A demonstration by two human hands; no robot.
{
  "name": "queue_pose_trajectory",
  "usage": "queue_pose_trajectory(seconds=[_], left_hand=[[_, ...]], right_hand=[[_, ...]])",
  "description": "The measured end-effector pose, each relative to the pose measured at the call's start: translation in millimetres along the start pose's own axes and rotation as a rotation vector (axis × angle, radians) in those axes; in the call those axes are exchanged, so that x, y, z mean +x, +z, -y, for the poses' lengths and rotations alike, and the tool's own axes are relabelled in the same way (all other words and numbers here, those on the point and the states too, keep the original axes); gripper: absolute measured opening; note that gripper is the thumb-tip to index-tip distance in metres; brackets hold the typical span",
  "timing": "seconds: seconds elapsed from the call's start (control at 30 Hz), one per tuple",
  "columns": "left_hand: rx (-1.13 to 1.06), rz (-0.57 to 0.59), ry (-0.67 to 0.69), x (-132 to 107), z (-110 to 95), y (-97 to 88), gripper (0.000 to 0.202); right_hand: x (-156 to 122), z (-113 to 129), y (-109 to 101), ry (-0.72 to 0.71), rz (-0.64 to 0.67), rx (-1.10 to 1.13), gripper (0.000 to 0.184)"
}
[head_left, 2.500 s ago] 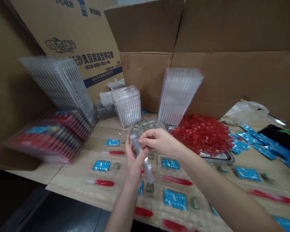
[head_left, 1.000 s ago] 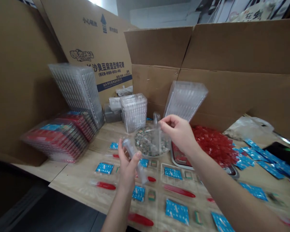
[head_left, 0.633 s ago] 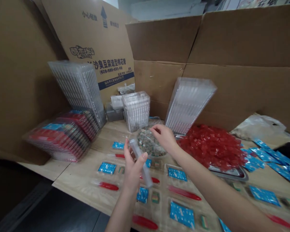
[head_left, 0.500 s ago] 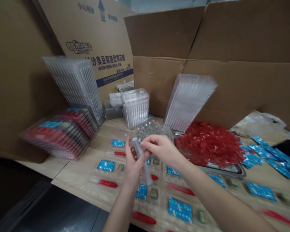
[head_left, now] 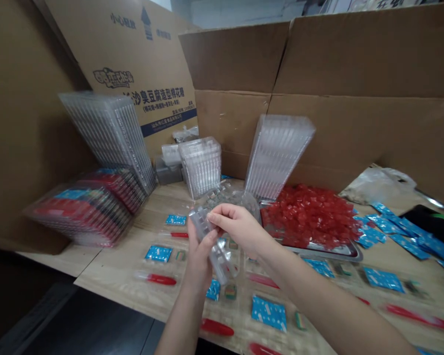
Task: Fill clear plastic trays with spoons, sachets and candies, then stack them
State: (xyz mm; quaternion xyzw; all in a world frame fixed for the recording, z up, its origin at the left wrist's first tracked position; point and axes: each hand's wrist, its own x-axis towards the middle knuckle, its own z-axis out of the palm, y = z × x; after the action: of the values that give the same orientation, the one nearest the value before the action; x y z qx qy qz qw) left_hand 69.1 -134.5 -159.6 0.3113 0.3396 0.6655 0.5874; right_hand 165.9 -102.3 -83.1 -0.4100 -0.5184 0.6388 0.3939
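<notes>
My left hand (head_left: pixel 200 254) is wrapped round a small clear plastic tray (head_left: pixel 220 262) with moulded hollows, held tilted above the table. The thumb and fingers of my right hand (head_left: pixel 234 223) are pinched together at the tray's upper part; whether they hold its edge or a small piece is hidden. Behind my hands lies a clear bag (head_left: pixel 247 199) of small pieces. Beneath them, clear trays on the table hold blue packets (head_left: pixel 269 312), red long pieces (head_left: pixel 217 327) and small green-and-yellow pieces (head_left: pixel 230 292).
A metal tray (head_left: pixel 350 254) bears a heap of red wrapped pieces (head_left: pixel 311 217). Loose blue packets (head_left: pixel 410 244) lie at the right. Stacks of clear trays (head_left: pixel 277 153) stand before cardboard walls (head_left: pixel 355 133). Filled packs (head_left: pixel 81 209) are piled at the left.
The tray has turned from nearly edge-on to show its hollowed face. My right hand stays pinched by it. The whole view has shifted slightly.
</notes>
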Motion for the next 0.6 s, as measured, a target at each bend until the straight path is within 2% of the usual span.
queue_pose_trajectory(seconds=[0.23,0.43,0.6], left_hand=[[-0.133,-0.057,-0.138,0.0,-1.0,-2.4,0.064],[-0.144,-0.069,-0.147,3.8,-4.6,-6.7,0.063],[-0.127,-0.029,-0.114,3.6,-5.4,-7.9,0.058]], right_hand=[[6.0,-13.0,11.1,-0.035,-0.037,0.027,0.017],[12.4,-24.6,16.1,-0.034,-0.037,0.113,0.017],[10.6,-21.8,15.1,-0.02,-0.042,0.116,0.017]])
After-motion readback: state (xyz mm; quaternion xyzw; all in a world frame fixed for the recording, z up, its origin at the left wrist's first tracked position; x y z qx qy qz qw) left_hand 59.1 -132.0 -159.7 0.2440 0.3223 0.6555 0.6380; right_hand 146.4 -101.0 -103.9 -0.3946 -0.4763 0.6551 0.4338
